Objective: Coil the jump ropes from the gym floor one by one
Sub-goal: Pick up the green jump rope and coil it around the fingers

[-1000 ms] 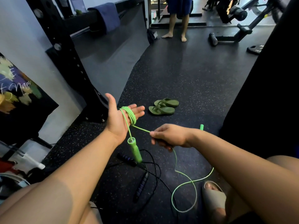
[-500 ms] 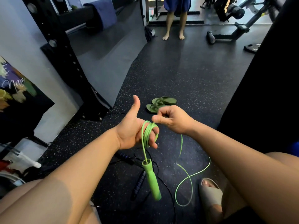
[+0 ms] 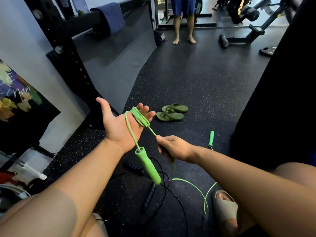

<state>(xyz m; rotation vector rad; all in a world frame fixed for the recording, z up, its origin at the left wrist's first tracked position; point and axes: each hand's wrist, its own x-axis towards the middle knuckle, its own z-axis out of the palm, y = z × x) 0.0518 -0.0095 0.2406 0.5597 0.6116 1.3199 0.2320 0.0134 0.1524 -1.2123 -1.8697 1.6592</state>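
Green rope [image 3: 140,118] around left fingers [image 3: 145,112] (seemingly taut)

This is a gym. The floor [image 3: 196,79] is black speckled rubber matting. A black upright with a row of holes, part of a rack [image 3: 68,53], stands at the left, and a towel [image 3: 109,16] hangs over a bar behind it. Far right of the rack sits a weight machine [image 3: 248,23] with a padded roller, a weight plate [image 3: 268,51] lying beside it. Jump ropes, one green [image 3: 140,117] and one black [image 3: 150,194], lie or hang near the rack's foot.
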